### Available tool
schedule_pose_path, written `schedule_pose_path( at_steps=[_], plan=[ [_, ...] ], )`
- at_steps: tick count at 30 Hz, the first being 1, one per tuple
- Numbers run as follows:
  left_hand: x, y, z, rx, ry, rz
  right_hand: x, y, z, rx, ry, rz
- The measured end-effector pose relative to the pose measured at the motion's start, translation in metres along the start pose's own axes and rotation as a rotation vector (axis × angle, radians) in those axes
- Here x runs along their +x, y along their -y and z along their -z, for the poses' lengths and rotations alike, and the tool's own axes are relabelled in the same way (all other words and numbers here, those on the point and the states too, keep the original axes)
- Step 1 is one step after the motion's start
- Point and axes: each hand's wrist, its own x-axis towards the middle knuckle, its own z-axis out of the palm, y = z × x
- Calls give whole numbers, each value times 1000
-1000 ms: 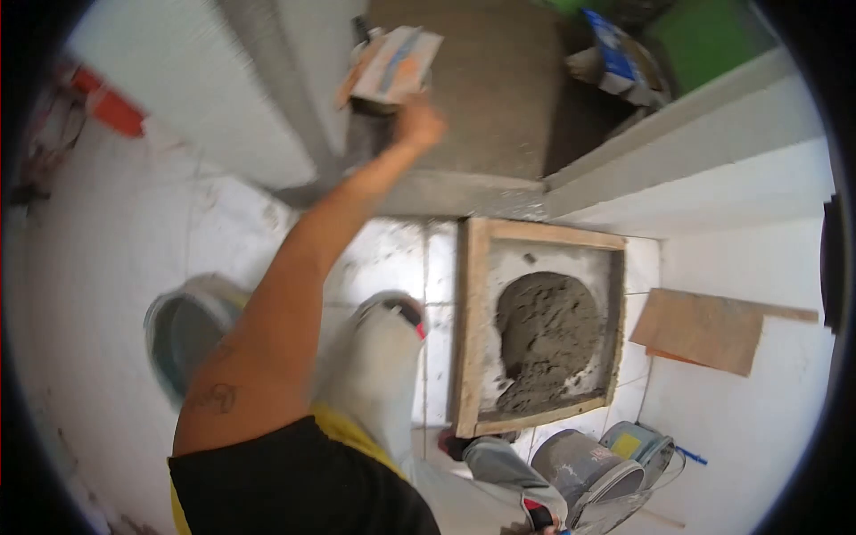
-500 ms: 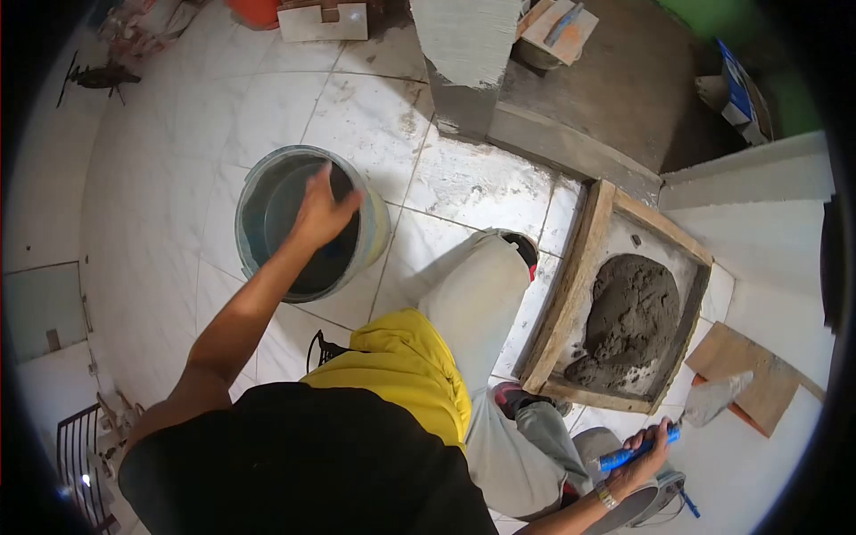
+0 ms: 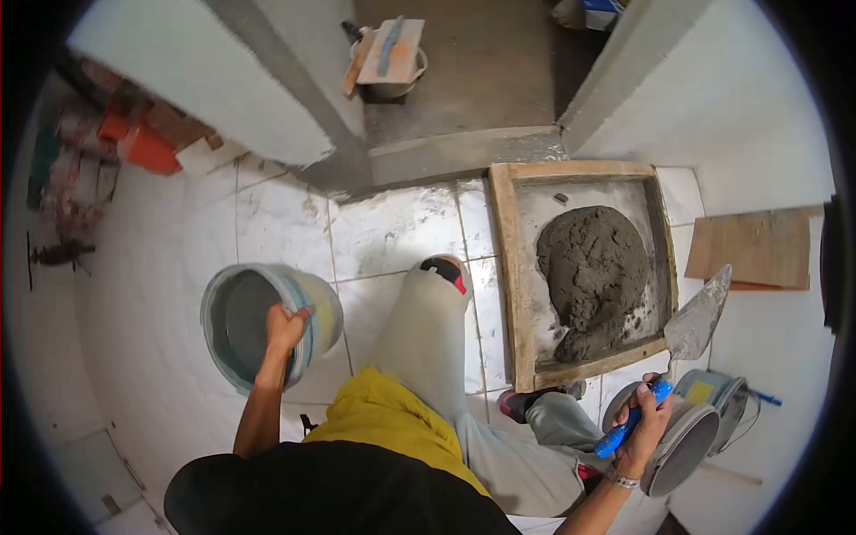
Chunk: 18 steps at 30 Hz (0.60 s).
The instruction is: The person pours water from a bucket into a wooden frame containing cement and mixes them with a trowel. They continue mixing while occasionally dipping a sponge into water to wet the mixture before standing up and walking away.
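Observation:
My left hand (image 3: 286, 326) is closed over the near right rim of a large plastic bucket (image 3: 323, 312), which leans to the left; a dark grey inside shows. In my right hand (image 3: 644, 426) is a trowel (image 3: 698, 323), its blue handle wrapped by my fingers and its pointed, mortar-smeared blade angled up and to the right. Just beyond the blade lies a wooden-framed tray (image 3: 520, 294) holding a heap of wet grey mortar (image 3: 596, 263). Right beside my right hand, a grey bucket (image 3: 685, 450) lies tilted.
A wooden board (image 3: 749, 250) leans by the right wall. Another bucket with a wire handle (image 3: 724, 406) stands behind the tilted one. Past the raised step (image 3: 464, 153), a float (image 3: 390, 49) rests across a small pail. Orange items (image 3: 143, 147) and clutter lie at the far left.
My left hand went from hovering open over the bucket to gripping its rim, and the bucket now leans. The view turned toward the right. My right hand still holds the trowel.

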Motion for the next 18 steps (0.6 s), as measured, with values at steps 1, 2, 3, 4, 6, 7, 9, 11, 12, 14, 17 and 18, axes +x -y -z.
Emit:
schedule_pose_path(
  at_steps=[1, 2, 3, 4, 6, 7, 9, 11, 12, 14, 17, 18],
  plan=[
    [3, -6, 0, -25, -9, -18, 0, 1, 0, 15, -40, -18],
    [7, -11, -2, -58, -23, -37, 1, 1, 1, 35, -54, -7],
    [12, -9, -5, -46, -81, -43, 0, -1, 3, 14, -69, -29],
    [13, -14, -6, -51, -88, -62, 0, -2, 6, -8, -78, -54],
    [16, -24, -3, 83, -99, 17, -1, -2, 6, 29, -74, -46],
    [12, -34, -5, 37, -130, -13, -3, 0, 5, 27, -67, -40],
    [20, -36, -12, 47, -138, -12, -7, 5, 1, 13, -64, -29],
    [32, -40, -18, 60, -141, -10, -6, 4, 1, 24, -51, -13],
    [40, -43, -21, 37, -107, 4, -7, 4, 2, 30, -35, -2],
    [47, -54, -25, 9, -64, 28, -9, 4, -1, 11, -39, 2],
    [55, -76, -28, 4, -94, 15, -6, 4, 2, -37, -17, 8],
    [58, -82, -29, -23, -120, 18, -5, 1, 2, -34, -9, 18]
  ],
)
